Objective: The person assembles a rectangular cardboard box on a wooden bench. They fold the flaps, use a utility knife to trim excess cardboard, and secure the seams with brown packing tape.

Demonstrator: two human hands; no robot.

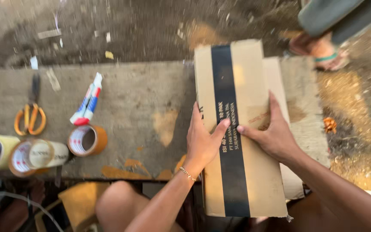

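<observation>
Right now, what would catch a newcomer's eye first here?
The flattened cardboard box with a black stripe, pressed on the bench's right end by both hands: left hand, right hand. At the left lie orange-handled scissors, a glue tube and tape rolls.

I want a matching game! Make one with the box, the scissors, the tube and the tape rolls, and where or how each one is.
Things:
1. cardboard box
2. scissors
3. tube
4. tape rolls

Descriptions:
A. orange handles, far left on the bench
B. white, red and blue, lying next to the scissors
C. under both hands, with a black stripe
D. in a row at the near left edge

Pairs: 1-C, 2-A, 3-B, 4-D
</observation>
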